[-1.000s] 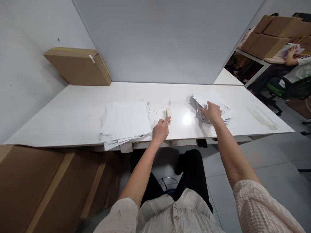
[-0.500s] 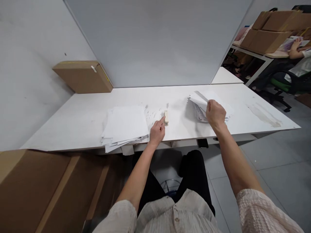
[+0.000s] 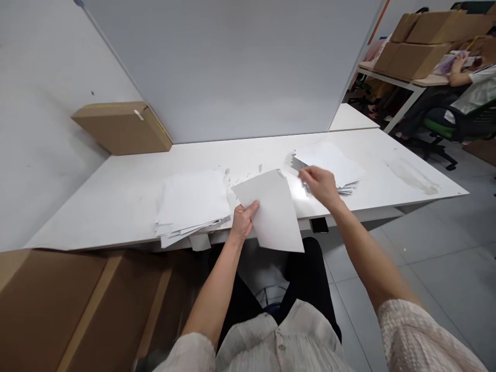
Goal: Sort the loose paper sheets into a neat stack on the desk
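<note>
A white sheet of paper [image 3: 273,212] hangs over the table's front edge, pinched along its left side by my left hand [image 3: 243,219], with the thumb on top. My right hand [image 3: 320,185] is in the air just right of the sheet, fingers closed together; its fingertips are blurred and anything between them is too small to make out. Behind and right of it lies a stack of white papers [image 3: 329,157]. Another uneven stack of papers [image 3: 194,201] sits left of my left hand, its lower sheets jutting past the front edge. The stapler-like beige object is hidden.
The white table [image 3: 132,181] meets a tall white panel [image 3: 240,67] at the back. One cardboard box [image 3: 124,129] leans at the back left, and larger boxes [image 3: 46,305] stand at the lower left. A dark phone-like object [image 3: 319,225] lies below the edge. Another person sits far right.
A sheet has come from the right stack into my left hand, which has left the small beige object. My right hand has moved left, off the stack. The view has shifted slightly.
</note>
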{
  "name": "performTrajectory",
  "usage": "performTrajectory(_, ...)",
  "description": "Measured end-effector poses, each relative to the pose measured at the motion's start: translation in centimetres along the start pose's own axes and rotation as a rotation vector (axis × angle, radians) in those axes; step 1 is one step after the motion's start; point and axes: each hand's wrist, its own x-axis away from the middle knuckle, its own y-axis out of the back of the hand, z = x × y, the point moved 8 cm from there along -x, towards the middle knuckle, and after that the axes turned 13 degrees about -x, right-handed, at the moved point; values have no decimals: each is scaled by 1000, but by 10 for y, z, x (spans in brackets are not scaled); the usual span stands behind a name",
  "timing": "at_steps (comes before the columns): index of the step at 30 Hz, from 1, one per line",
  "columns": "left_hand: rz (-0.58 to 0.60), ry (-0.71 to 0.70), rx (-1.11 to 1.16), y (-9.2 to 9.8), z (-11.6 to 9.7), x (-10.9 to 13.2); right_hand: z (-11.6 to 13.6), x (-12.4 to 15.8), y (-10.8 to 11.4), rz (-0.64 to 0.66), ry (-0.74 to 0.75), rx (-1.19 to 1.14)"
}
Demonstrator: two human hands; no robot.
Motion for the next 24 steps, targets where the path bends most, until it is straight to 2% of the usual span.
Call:
performTrajectory(1, -12, -8, 7, 2, 2, -3, -11, -19, 8, -106, 7, 169)
performTrajectory(2, -23, -14, 13, 4, 3, -5, -22, -36, 11, -149, 3, 319)
performTrajectory(4, -41, -21, 12, 7, 7, -8, -44, -64, 6, -162, -54, 528)
performTrajectory(7, -32, -20, -30, 7, 12, -9, -67, -86, -5, -174, -134, 660)
performTrajectory(10, -21, -11, -63, 8, 15, -9, -81, -92, -9, -212, -228, 682)
performTrajectory(14, -20, 7, -68, 8, 17, -10, -88, -94, -3, -240, -299, 644)
performTrajectory(20, -6, 17, -10, 7, 16, -10, -91, -93, 12, -192, -371, 537)
performTrajectory(22, 2, 17, -6, 6, 15, -9, -86, -91, 19, -214, -344, 511)
performTrajectory(24, 6, 23, -2, 5, 14, -9, -71, -88, 33, -300, -251, 552)
